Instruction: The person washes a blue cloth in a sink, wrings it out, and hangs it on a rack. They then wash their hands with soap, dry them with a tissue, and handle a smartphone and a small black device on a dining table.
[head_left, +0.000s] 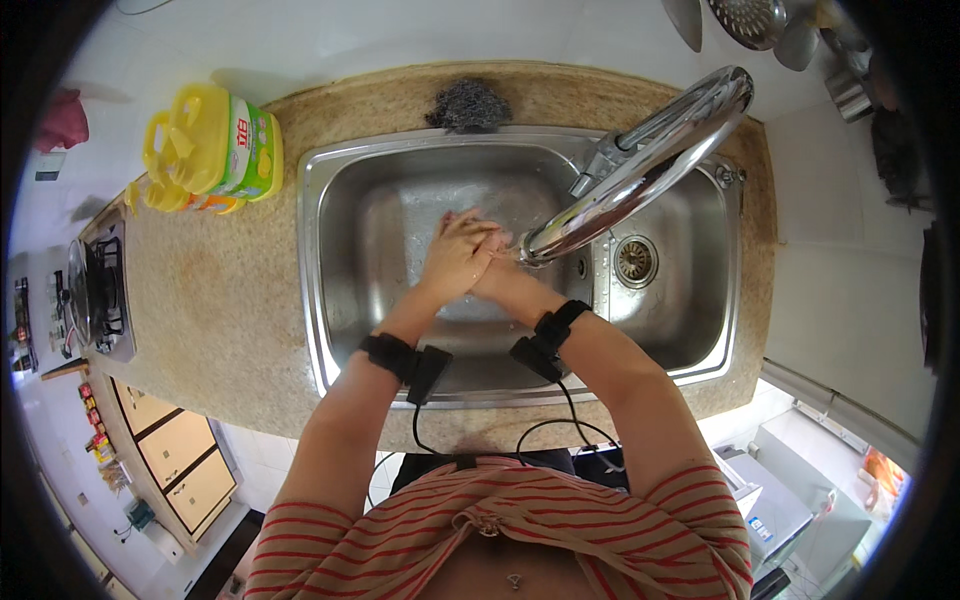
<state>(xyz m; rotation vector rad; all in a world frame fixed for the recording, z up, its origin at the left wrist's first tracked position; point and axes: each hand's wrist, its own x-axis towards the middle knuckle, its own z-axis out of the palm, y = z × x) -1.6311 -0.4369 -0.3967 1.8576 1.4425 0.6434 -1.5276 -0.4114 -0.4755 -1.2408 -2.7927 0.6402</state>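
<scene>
Over the larger basin of a stainless steel double sink (360, 225), my two hands are pressed together beneath the mouth of a chrome gooseneck faucet (645, 187). My left hand (459, 255) lies over my right hand (496, 262), and their fingers overlap. Water from the spout wets them. Neither hand shows an object in it, though the surfaces between the palms are hidden. Each wrist wears a black strap with a small black device and a cable, the left one (390, 358) and the right one (556, 330).
Yellow jugs (202, 139) of detergent stand on the stone counter (217, 300) at the left. A steel wool scourer (469, 105) sits behind the sink. Further left is a gas stove (112, 292). A drain strainer (636, 261) lies in the smaller basin, and metal utensils (750, 22) hang at upper right.
</scene>
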